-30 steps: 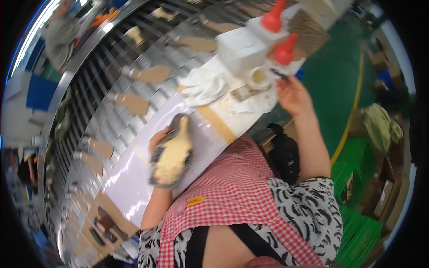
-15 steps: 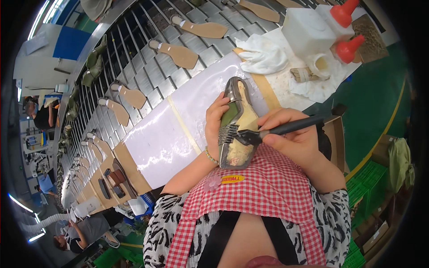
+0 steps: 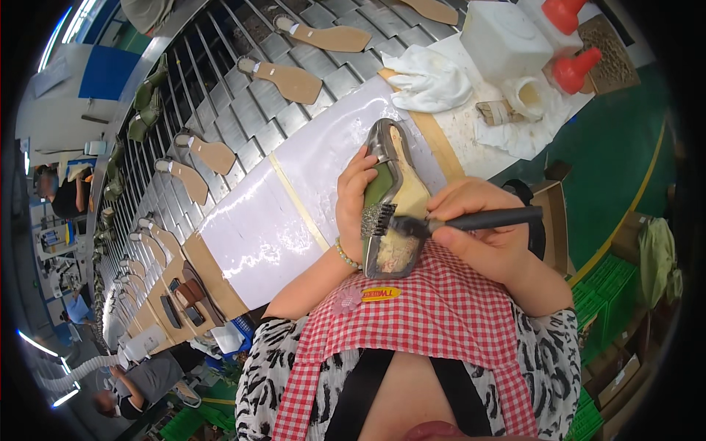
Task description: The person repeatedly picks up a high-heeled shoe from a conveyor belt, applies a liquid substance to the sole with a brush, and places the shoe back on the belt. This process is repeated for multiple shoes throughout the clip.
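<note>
A shoe upper stretched on a last (image 3: 409, 192) lies bottom up against my apron, its pale underside facing me, with green and dark shiny sides and a decorated strap. My left hand (image 3: 353, 192) is wrapped round its left side, thumb hidden. In my right hand (image 3: 482, 224) is a brush (image 3: 507, 219) with a black handle, pinched between thumb and fingers. The blurred brush head touches the pale underside near the wide end of the shoe, beside the strap.
A plastic-covered board (image 3: 254, 246) lies under the shoe. Beyond it, a slatted conveyor (image 3: 342, 88) carries tan soles (image 3: 290, 83). Back right are a white cloth (image 3: 428, 79), a glue cup (image 3: 528, 97), a white container (image 3: 506, 40) and a red-topped bottle (image 3: 577, 71). Green crates (image 3: 607, 290) stand right.
My right hand has shifted slightly rightward and the brush handle now lies more level. The brush head has slid a little across the underside. My left hand keeps its hold on the shoe.
</note>
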A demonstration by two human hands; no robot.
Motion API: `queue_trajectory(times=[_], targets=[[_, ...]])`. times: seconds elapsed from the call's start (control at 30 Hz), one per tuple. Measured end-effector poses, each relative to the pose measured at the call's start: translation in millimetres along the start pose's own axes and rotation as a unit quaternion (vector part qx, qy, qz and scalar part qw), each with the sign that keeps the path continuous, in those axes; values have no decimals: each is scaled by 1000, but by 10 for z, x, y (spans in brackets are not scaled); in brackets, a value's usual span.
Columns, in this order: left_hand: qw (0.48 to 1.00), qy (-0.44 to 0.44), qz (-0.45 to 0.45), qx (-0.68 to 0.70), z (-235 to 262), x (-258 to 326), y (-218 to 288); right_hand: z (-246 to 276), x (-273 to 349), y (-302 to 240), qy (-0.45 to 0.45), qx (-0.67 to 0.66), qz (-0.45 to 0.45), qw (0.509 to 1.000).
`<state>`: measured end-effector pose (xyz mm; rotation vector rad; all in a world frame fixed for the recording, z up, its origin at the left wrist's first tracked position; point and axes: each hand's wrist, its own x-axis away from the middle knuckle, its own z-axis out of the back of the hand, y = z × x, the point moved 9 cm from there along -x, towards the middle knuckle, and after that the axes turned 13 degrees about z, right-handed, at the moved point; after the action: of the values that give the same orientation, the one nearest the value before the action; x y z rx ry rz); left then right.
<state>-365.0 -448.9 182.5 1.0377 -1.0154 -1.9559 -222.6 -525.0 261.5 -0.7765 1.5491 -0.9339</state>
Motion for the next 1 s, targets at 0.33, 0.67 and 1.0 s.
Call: queue_trajectory(times=[0.33,0.67,1.0], targets=[[967,-103,40,228,51,-184,-133,53,46,87,99,-184,-80,975],[771,-379,320,401,-89,-149,-394,173,-67,371,187,-308,-142,922],[743,-482,299,354,-252,-13,-119,-42,-149,-191,45,106,127,985]])
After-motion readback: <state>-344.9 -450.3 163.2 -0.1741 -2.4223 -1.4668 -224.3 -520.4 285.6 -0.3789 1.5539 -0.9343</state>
